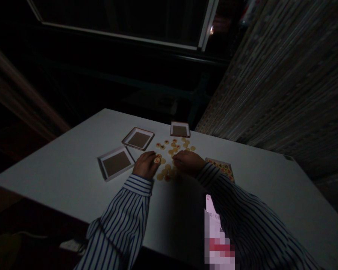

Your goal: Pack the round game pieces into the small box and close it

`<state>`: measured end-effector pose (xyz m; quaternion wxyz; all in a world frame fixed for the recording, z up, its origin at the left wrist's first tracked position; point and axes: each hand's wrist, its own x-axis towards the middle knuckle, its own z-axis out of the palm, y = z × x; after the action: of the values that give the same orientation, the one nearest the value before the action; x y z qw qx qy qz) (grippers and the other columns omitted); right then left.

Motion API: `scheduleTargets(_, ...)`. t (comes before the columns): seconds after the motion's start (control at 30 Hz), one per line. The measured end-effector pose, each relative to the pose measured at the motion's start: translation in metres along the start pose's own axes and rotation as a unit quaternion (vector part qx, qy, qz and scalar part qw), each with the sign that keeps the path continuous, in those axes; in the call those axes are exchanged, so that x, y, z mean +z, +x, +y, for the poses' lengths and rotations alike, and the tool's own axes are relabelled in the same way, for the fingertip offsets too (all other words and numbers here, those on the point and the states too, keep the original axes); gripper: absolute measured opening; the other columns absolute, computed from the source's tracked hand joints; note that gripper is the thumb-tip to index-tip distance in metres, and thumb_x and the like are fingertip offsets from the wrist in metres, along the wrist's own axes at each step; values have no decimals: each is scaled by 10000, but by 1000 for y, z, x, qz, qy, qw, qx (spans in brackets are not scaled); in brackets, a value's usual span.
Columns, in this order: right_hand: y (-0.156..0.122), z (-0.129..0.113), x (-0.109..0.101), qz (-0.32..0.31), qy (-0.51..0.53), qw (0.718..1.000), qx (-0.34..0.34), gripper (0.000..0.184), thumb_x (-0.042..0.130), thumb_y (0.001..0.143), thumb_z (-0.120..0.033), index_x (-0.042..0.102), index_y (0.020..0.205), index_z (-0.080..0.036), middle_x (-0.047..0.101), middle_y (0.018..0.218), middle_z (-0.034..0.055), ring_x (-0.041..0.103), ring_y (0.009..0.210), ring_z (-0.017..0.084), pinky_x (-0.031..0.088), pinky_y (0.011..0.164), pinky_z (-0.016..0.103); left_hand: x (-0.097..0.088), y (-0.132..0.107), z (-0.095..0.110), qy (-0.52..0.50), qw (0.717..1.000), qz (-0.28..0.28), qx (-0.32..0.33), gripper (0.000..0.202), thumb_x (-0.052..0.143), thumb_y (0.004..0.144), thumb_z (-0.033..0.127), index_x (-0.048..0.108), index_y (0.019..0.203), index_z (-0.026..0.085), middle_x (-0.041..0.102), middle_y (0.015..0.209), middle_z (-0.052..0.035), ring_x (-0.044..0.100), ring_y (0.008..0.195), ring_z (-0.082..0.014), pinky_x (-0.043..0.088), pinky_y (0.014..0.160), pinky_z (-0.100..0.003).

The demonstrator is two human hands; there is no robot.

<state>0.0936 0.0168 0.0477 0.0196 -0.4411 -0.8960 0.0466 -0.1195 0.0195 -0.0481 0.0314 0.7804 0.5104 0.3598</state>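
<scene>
Several round tan game pieces [174,147] with red or dark marks lie scattered on a white table [73,168]. My left hand [145,165] rests among them with its fingers curled, a red-marked piece [157,160] pinched at its fingertips. My right hand [188,162] lies knuckles-up over the pieces, fingers bent onto them; what it holds, if anything, is hidden. Both arms wear blue-and-white striped sleeves.
Three shallow box trays sit around the pieces: one at the left [116,163], one behind it [138,138], a smaller one at the back [180,129]. A patterned box [224,167] lies by my right wrist. A lit phone screen [214,215] is near. Brick wall at right.
</scene>
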Motion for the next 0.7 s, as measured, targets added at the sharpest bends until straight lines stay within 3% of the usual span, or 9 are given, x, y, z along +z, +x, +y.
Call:
scheduleTargets(0.27, -5, 4, 3, 7, -1, 1000, -10, 282, 407, 837, -257, 600, 1022, -166, 627, 997, 82, 558, 923, 176, 403, 778, 277, -13, 5, 20, -41, 999, 32, -17, 304, 503, 774, 377, 607, 939, 145, 647, 921, -89, 567, 885, -203, 442, 816, -343)
scheduleTargets(0.7, -15, 7, -4, 25, 12, 1000, 0, 268, 423, 838, -242, 594, 1029, -163, 623, 1009, 86, 549, 932, 160, 385, 815, 276, -14, 1, 37, -113, 987, 89, -69, 303, 585, 708, 419, 621, 894, 183, 656, 894, -67, 601, 846, -196, 475, 795, -344)
